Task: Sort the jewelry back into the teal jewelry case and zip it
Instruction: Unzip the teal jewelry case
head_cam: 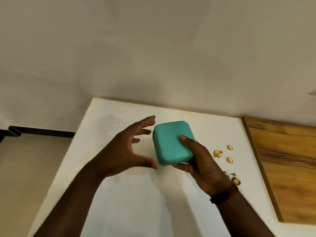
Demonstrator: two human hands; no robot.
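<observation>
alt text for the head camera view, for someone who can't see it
A right hand grips a closed teal jewelry case over a white table, thumb on its lid, while the open left hand hovers at its left side. To its right lie two gold rings, a gold flower pendant and another flower piece by the wrist.

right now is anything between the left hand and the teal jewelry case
Nothing visible does. The left hand, fingers spread, is just left of the teal jewelry case, which the right hand holds over the white table; only open air separates them. The gold rings and pendant lie to the case's right.
</observation>
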